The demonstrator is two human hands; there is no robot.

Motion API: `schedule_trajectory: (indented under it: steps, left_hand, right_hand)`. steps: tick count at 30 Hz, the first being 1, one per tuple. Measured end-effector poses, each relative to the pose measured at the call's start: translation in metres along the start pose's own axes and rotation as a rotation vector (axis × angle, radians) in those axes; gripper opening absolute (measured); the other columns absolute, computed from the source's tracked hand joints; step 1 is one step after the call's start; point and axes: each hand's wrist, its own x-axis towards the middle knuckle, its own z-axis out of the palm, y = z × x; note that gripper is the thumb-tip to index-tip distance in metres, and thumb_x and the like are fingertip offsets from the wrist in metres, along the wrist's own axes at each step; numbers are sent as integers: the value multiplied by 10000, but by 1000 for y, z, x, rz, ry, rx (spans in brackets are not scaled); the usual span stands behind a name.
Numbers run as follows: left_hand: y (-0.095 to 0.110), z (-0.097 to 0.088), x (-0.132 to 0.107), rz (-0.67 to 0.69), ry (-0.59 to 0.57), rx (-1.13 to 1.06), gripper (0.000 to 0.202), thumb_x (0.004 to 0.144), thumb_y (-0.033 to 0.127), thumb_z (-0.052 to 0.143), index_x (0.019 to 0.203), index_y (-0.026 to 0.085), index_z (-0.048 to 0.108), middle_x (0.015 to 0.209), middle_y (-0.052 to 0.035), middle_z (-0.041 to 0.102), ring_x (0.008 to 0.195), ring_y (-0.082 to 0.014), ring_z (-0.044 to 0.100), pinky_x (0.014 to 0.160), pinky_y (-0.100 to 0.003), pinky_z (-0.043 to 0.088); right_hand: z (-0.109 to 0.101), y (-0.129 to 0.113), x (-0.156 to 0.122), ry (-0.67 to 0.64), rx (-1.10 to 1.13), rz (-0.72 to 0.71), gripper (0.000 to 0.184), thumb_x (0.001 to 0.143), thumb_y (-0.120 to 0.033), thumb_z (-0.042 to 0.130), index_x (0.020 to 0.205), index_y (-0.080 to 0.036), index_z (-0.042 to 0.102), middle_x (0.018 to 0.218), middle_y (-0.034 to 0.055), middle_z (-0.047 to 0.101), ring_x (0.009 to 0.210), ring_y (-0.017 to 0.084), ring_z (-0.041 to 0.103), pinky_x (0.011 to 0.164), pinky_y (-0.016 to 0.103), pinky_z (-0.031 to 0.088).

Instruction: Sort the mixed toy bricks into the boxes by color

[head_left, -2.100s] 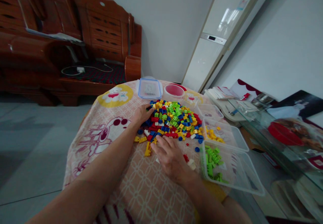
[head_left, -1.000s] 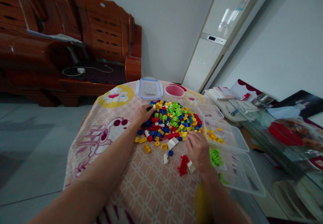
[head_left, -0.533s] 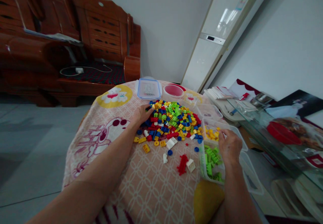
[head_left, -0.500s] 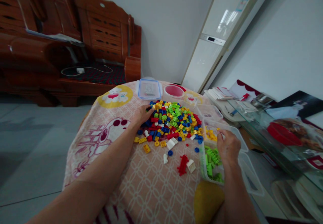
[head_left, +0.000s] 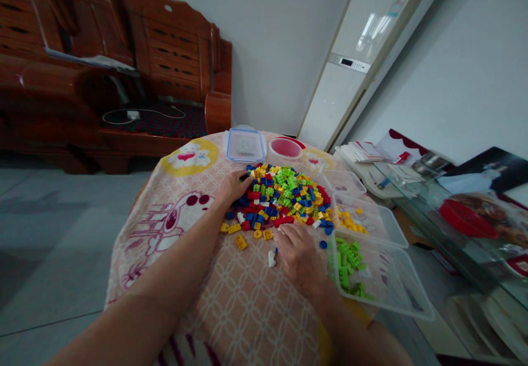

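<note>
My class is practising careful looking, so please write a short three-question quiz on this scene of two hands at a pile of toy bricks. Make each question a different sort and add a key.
1. Multiple choice: what colour are the bricks in the clear container nearest the camera wearer?
A) red
B) green
C) blue

2. True or false: the left hand is at the left edge of the large brick pile.

3. Fill in the blank: the flat box with the ____ rim stands to the left of the round tub.

Key: 1. B; 2. True; 3. blue
</note>
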Motion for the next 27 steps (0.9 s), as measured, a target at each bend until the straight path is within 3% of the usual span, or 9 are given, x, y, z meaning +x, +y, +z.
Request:
schedule_trajectory:
  steps: [5, 12, 27]
  left_hand:
    - [0, 2, 0, -5, 27, -15, 435, 879, 383, 578, 1214, 164, 747, 1274, -105, 726, 1201, -290, 660, 1062, -354, 480]
    - [-2, 2, 1, -4, 21, -29, 444, 873, 381, 588, 1213, 142, 745, 1266, -117, 728, 1197, -295, 661, 1055, -341, 477]
    - [1, -1, 0, 7, -7, -24, 453, 885, 371, 563, 1249, 159, 730, 1307, -111, 708, 1208, -293, 655, 1061, -360, 477]
  right_hand:
    - [23, -14, -5, -108, -29, -39, 385, 965, -168, 520, 1338, -160, 615, 1343, 162, 635, 1244, 286, 547, 1120, 502, 418]
    - [30, -16, -7, -229, -6, -86, 283, 924, -123, 548, 1171, -118, 686, 1352, 189, 629, 1207, 278, 576, 1142, 500, 402]
    - [1, -2, -3, -47, 49, 37, 292, 952, -142, 516, 1184, -117, 691, 1325, 171, 655, 1230, 285, 581, 1095, 499, 485]
